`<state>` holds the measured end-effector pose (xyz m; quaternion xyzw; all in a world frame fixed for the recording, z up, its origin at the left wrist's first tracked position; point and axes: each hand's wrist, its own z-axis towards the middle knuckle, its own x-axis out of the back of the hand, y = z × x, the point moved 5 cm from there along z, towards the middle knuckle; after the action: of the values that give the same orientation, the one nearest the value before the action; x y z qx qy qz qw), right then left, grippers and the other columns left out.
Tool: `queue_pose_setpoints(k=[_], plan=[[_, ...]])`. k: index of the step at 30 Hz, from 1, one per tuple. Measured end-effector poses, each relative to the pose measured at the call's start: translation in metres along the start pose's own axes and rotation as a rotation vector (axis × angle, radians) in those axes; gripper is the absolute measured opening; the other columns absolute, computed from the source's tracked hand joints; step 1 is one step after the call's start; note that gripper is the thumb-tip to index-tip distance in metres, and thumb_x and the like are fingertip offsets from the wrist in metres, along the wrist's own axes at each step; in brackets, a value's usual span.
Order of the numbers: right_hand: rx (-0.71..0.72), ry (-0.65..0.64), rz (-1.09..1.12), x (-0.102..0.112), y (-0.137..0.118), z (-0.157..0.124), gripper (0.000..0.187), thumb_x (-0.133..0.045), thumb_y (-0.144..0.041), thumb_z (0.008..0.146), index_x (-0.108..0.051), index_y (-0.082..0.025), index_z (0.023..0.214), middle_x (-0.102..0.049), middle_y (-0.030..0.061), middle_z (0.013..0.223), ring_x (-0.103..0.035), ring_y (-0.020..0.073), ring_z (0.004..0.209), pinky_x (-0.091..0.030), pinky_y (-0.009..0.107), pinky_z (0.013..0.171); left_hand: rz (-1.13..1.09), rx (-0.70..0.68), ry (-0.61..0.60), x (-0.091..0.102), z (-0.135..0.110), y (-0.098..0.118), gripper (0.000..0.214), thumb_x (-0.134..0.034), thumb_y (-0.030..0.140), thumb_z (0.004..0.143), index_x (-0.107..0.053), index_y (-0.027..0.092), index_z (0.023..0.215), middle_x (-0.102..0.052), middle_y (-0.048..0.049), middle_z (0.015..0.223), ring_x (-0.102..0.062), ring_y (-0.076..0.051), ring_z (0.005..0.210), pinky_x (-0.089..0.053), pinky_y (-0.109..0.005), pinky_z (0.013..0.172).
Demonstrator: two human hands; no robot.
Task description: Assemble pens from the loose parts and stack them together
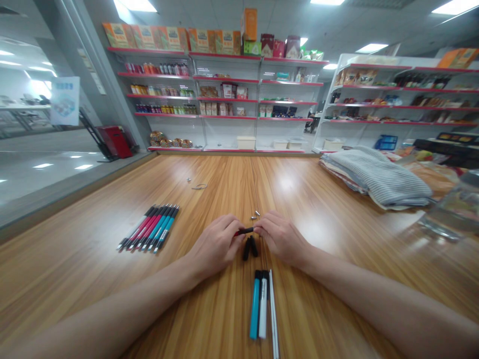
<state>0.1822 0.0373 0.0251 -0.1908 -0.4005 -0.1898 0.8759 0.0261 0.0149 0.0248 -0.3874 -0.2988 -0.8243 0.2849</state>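
My left hand (pixel 219 244) and my right hand (pixel 281 237) meet over the middle of the wooden table (pixel 112 289). Both pinch one short red and black pen part (pixel 244 231), held level between the fingertips. Just below it lie two small black pen pieces (pixel 250 247). Closer to me lie a teal pen barrel (pixel 255 308), a white barrel (pixel 263 308) and a thin white refill (pixel 273 314), side by side. Small metal bits (pixel 255 215) rest just beyond my right hand. A row of several assembled pens (pixel 149 228) lies to the left.
Folded striped cloths (pixel 377 177) are stacked at the right. A clear plastic container (pixel 454 209) stands at the far right edge. A small metal spring and bits (pixel 198 185) lie farther back. Shop shelves (pixel 224 99) with goods line the far wall.
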Motion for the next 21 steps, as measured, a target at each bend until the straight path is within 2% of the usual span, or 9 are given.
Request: queue_pose_setpoints(k=[7, 12, 17, 21], plan=[[0.002, -0.001, -0.011, -0.0001, -0.0014, 0.0005, 0.018, -0.043, -0.020, 0.096, -0.058, -0.017, 0.088, -0.059, 0.0070, 0.080, -0.052, 0.0190, 0.080, -0.044, 0.033, 0.073, 0.040, -0.017, -0.018, 0.0027, 0.0008, 0.0017, 0.015, -0.046, 0.024, 0.091, -0.059, 0.017, 0.094, -0.057, -0.0087, 0.099, -0.053, -0.021, 0.092, -0.044, -0.037, 0.083], [0.000, -0.021, -0.024, 0.0004, -0.0020, 0.0008, 0.018, -0.042, -0.020, 0.096, -0.057, -0.016, 0.087, -0.059, 0.0070, 0.080, -0.051, 0.0188, 0.080, -0.044, 0.033, 0.072, 0.049, -0.004, -0.007, 0.0028, 0.0003, 0.0010, 0.013, -0.048, 0.024, 0.090, -0.059, 0.016, 0.091, -0.058, -0.0082, 0.096, -0.052, -0.021, 0.090, -0.044, -0.037, 0.081], [0.006, -0.010, -0.017, 0.0006, -0.0023, 0.0006, 0.018, -0.042, -0.020, 0.096, -0.057, -0.016, 0.087, -0.059, 0.0071, 0.080, -0.051, 0.0188, 0.080, -0.044, 0.033, 0.072, 0.076, -0.020, 0.001, 0.0034, -0.0003, 0.0020, 0.015, -0.049, 0.024, 0.089, -0.061, 0.017, 0.093, -0.057, -0.0088, 0.103, -0.051, -0.022, 0.094, -0.043, -0.040, 0.084], [0.007, -0.003, -0.012, -0.0002, -0.0018, 0.0001, 0.017, -0.043, -0.020, 0.096, -0.057, -0.016, 0.087, -0.059, 0.0072, 0.080, -0.052, 0.0192, 0.080, -0.044, 0.034, 0.072, 0.077, -0.015, 0.018, 0.0053, 0.0002, 0.0025, 0.013, -0.049, 0.023, 0.089, -0.060, 0.016, 0.090, -0.057, -0.0093, 0.101, -0.052, -0.022, 0.094, -0.044, -0.039, 0.083]])
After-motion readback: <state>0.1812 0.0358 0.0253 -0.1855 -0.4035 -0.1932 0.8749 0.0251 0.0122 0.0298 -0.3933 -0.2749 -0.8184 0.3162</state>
